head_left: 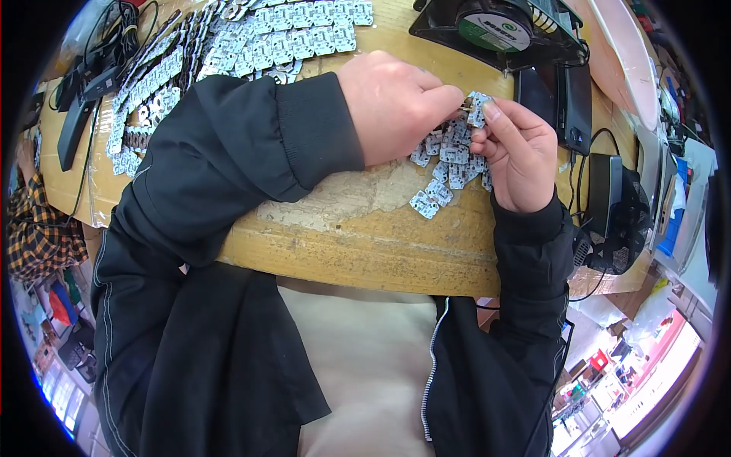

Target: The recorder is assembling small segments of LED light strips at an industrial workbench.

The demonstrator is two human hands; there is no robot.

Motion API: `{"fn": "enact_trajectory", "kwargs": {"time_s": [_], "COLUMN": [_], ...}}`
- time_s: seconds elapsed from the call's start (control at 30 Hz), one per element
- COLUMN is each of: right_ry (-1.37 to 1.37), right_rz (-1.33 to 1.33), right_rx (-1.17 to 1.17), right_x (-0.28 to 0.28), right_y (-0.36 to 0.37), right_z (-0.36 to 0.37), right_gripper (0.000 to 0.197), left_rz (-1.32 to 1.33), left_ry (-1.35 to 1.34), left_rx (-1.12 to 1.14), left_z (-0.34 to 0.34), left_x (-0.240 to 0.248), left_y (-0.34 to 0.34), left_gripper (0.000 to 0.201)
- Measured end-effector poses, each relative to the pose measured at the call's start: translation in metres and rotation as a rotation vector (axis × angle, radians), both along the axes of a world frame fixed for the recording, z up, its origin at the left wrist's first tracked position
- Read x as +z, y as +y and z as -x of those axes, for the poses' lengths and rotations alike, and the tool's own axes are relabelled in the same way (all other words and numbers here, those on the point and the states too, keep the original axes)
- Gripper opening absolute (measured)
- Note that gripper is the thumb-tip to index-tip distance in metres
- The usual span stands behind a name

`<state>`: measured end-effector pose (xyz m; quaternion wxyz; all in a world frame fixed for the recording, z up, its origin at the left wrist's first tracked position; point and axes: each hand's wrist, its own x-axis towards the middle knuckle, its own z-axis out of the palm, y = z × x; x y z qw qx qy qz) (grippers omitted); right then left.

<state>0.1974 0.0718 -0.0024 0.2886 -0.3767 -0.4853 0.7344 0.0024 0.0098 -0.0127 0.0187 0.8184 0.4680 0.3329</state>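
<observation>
Between thumb and fingertips, my right hand (524,156) grips a small white circuit board (478,109) with dark markings. My left hand (396,103) is closed, its fingertips pinched together at the left edge of that board. A thin pale tip shows by those fingers, but what they hold is too small to name. Beneath both hands lies a loose pile of similar small circuit boards (454,154). Two or so more boards (432,199) lie at the near edge of the pile on the worn wooden table (365,247).
Rows of joined white circuit boards (304,34) cover the far left of the table. A black fan (499,32) stands at the far right, near a black box-shaped device (572,103). Black adapters and cables (80,114) lie far left. A person's checked sleeve (42,228) shows at the left edge.
</observation>
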Motion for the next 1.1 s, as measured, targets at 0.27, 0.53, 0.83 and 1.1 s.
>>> {"fn": "enact_trajectory", "kwargs": {"time_s": [0.27, 0.53, 0.83, 1.1], "right_ry": [-0.033, -0.033, 0.014, -0.006], "right_rz": [-0.029, -0.033, 0.018, 0.01], "right_rx": [0.03, 0.058, 0.013, -0.016], "right_x": [0.0006, 0.0005, 0.0013, 0.0033], "right_y": [-0.0003, 0.0001, -0.0004, -0.0022], "right_z": [0.0, 0.0001, 0.0003, 0.0016], "right_gripper": [0.019, 0.02, 0.019, 0.019], "left_rz": [0.0, 0.004, 0.001, -0.027], "left_ry": [0.002, 0.005, -0.054, -0.032], "left_rx": [0.001, 0.009, 0.031, -0.05], "left_z": [0.0, -0.0001, -0.0013, 0.0018], "left_x": [-0.001, 0.0001, 0.0009, -0.0015], "left_y": [-0.0018, -0.0026, -0.0011, 0.0027], "left_gripper": [0.012, 0.012, 0.009, 0.014]}}
